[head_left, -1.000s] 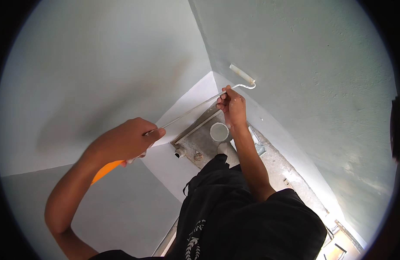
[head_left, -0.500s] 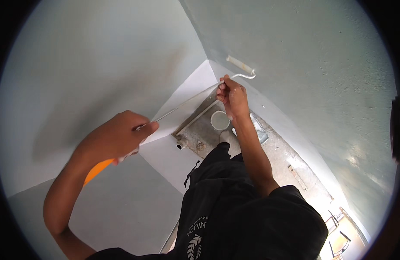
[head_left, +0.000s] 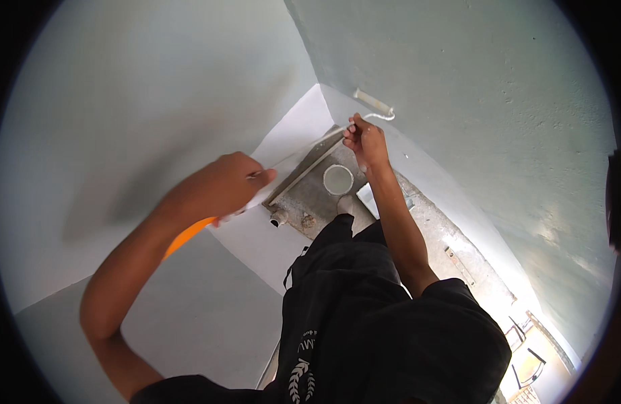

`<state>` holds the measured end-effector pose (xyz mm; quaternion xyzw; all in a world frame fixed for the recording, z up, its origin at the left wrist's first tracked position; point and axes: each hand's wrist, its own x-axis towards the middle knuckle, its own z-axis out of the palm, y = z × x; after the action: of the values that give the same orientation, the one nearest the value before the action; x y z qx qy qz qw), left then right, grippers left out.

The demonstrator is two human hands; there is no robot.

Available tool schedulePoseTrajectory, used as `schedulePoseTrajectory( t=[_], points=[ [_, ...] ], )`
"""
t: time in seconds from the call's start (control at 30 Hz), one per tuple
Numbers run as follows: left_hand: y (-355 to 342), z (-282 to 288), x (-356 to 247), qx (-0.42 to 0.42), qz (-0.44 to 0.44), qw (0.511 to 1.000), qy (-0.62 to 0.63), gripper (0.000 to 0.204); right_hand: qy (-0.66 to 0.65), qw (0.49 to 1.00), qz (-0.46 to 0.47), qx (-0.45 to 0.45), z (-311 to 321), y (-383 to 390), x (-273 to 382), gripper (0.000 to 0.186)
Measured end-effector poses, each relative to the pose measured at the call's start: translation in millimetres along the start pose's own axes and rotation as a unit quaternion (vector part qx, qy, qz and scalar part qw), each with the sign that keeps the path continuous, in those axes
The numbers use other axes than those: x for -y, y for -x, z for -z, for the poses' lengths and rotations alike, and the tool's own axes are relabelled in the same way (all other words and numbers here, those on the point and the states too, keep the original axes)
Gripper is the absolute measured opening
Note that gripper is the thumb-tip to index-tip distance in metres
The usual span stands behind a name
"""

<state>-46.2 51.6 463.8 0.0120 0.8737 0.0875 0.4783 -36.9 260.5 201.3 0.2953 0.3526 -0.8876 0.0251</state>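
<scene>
At 1 o'clock by R wall (head_left: 459, 135), holds paint roller (head_left: 374, 102); can't tell if touching. Clamps rod (head_left: 324, 139) at 9 o'clock w/ L hand (head_left: 219, 188), pinches it nr paint roller w/ R hand (head_left: 366, 143), prob. to steady it. Has bucket (head_left: 338, 180) on floor (head_left: 304, 198), prob. for reach.

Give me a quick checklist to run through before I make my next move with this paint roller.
1. Left hand closed on the orange handle: ok.
2. Right hand holding the roller rod near the head: ok, fingers pinch it.
3. Roller sleeve touching the grey-green wall: cannot tell; this angle hides any gap.
4. Sleeve loaded with enough paint: cannot tell.
5. White-rimmed bucket upright: ok.
6. Foot well clear of the bucket: not ok, it looks right beside it.
</scene>
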Motion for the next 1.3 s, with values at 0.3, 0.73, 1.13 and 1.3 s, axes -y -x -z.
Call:
schedulePoseTrajectory(
  t=[0.3, 0.73, 1.13, 1.3],
  points=[
    [31.7, 0.8, -16.3, -0.04, 0.017, 0.999, -0.018, 0.049, -0.008, 0.998, 0.015, 0.061, -13.4, 11.2, 13.2, 0.02],
    [100.8, 10.8, -20.9, -0.12, 0.019, 0.988, -0.094, 0.049, -0.035, 0.991, 0.044, 0.119, -36.7, 49.3, 47.1, 0.022],
    [83.5, 5.3, -21.5, -0.073, -0.009, 0.997, -0.036, 0.046, 0.092, 0.994, -0.022, 0.053, -42.1, 53.2, 60.2, 0.023],
    [120.9, 3.3, -4.1, -0.114, 0.014, 0.991, -0.064, 0.046, 0.066, 0.988, 0.043, 0.13, -43.6, 60.8, 63.2, 0.026]
  ],
)
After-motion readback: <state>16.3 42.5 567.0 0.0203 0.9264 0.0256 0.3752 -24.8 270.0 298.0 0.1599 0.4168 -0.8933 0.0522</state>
